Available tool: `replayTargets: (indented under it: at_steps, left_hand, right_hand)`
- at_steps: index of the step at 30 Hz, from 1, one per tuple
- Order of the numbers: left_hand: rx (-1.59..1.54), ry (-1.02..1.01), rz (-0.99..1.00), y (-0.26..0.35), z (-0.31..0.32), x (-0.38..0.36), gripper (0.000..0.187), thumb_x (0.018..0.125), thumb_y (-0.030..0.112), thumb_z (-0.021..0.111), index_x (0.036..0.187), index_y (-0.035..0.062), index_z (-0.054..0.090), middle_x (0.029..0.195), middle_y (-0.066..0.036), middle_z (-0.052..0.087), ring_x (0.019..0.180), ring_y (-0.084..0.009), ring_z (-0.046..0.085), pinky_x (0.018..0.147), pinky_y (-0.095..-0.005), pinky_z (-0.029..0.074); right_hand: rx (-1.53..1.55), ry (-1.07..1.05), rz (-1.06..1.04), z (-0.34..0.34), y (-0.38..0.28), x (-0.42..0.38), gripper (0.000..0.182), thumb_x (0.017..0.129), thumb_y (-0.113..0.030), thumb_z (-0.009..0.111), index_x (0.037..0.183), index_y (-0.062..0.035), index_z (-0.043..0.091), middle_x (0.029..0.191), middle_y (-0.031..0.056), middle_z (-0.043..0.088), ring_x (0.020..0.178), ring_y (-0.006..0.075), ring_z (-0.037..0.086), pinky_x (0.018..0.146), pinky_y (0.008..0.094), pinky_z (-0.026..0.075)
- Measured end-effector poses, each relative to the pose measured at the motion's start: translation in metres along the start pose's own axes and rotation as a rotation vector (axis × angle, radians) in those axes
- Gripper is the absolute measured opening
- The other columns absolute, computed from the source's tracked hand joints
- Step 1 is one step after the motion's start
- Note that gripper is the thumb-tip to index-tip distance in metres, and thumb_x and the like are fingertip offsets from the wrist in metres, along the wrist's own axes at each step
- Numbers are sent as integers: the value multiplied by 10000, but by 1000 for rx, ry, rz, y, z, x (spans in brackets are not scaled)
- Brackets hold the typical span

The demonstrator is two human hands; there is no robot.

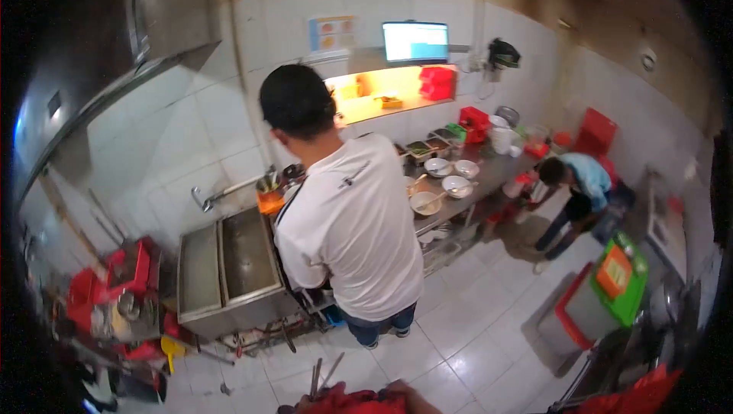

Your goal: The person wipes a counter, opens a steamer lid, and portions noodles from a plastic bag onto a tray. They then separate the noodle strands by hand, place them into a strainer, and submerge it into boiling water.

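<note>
At the bottom edge, close to my body, is a red object (351, 401) with dark parts on top, cut off by the frame. Thin, stick-like pieces (315, 380) rise from its left side. My right hand (416, 399) lies against its right side, seemingly gripping it, though the fingers are blurred and partly cut off. I cannot make out my left hand. Straight ahead, a person in a white T-shirt (359, 231) stands with their back to me, beside a two-basin metal sink (229, 307).
Bowls (456, 186) and food trays stand on the metal counter (492, 173). Another person (576, 185) bends down beyond it. A green-lidded bin (599, 303) stands right. Red crates (137, 265) and a yellow dustpan (172, 349) are left. White tiles (427, 345) cover the floor.
</note>
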State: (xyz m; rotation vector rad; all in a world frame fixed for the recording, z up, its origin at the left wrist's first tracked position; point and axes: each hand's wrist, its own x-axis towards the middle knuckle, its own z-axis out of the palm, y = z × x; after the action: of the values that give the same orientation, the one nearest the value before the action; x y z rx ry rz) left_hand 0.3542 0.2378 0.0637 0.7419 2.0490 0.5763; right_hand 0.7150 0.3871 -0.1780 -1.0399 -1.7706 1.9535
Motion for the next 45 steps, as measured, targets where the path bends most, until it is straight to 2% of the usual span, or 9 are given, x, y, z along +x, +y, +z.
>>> replayTargets:
  at_steps: [6,10,13,20,26,32,36,40,45]
  left_hand:
    - [-161,160,-122,-63,-8,-25,527,711,455,745,788,-60,665,777,-181,677,786,-223,657,669,-400,516]
    - [-414,341,-203,-113,1,-42,499,705,427,761,769,-58,663,759,-164,678,761,-196,657,651,-393,517]
    - [-409,402,-265,-133,-8,-56,506,697,434,761,782,-56,665,766,-169,679,767,-208,659,656,-398,517]
    - [-312,391,-404,-207,-41,-83,563,675,483,748,844,-49,675,804,-203,678,810,-277,668,690,-422,516]
    - [-309,403,-400,-293,-59,-78,620,655,525,737,896,-44,684,837,-231,678,847,-336,675,719,-443,515]
    - [-490,391,-278,-242,-191,-146,468,664,336,737,808,-103,660,711,-130,659,705,-160,580,627,-387,485]
    - [-177,331,-307,-281,-269,-108,691,770,562,641,832,-126,643,838,-362,613,861,-382,674,718,-463,489]
    - [-143,514,-131,-335,-373,-26,551,793,510,655,856,-37,643,756,-159,658,714,-250,611,654,-403,472]
    - [-720,495,304,-93,-603,-79,249,856,281,667,740,64,632,595,38,498,558,-62,446,483,-261,327]
  right_hand:
    - [-211,178,93,-33,-25,15,267,808,-165,617,1058,-86,668,862,61,700,650,143,623,532,334,504]
    - [-1188,4,-199,-104,-59,3,292,782,-114,613,1067,-87,669,887,61,700,629,143,614,478,334,484]
    - [-593,-77,-329,-103,-20,-15,271,806,-236,564,1050,-143,639,831,2,647,603,138,561,477,346,451]
    - [762,-357,564,-58,-60,-15,427,888,-268,562,1230,-13,581,1021,107,681,757,150,617,558,304,496]
    - [23,-526,346,95,-90,89,282,786,-51,617,1049,8,697,938,122,710,802,199,679,659,290,544]
    - [-368,-438,519,258,-224,180,255,878,-254,637,1033,-57,684,847,61,691,623,136,622,497,269,510]
    - [-364,-437,347,293,-279,208,255,917,-296,611,992,-61,679,777,36,666,603,116,608,494,257,493]
    - [-284,-374,406,308,-394,192,231,929,-250,589,1031,-55,658,862,28,669,698,107,611,588,250,498]
    - [-280,-333,238,329,-510,202,202,940,-198,582,1033,-30,646,827,11,635,662,86,545,599,234,456]
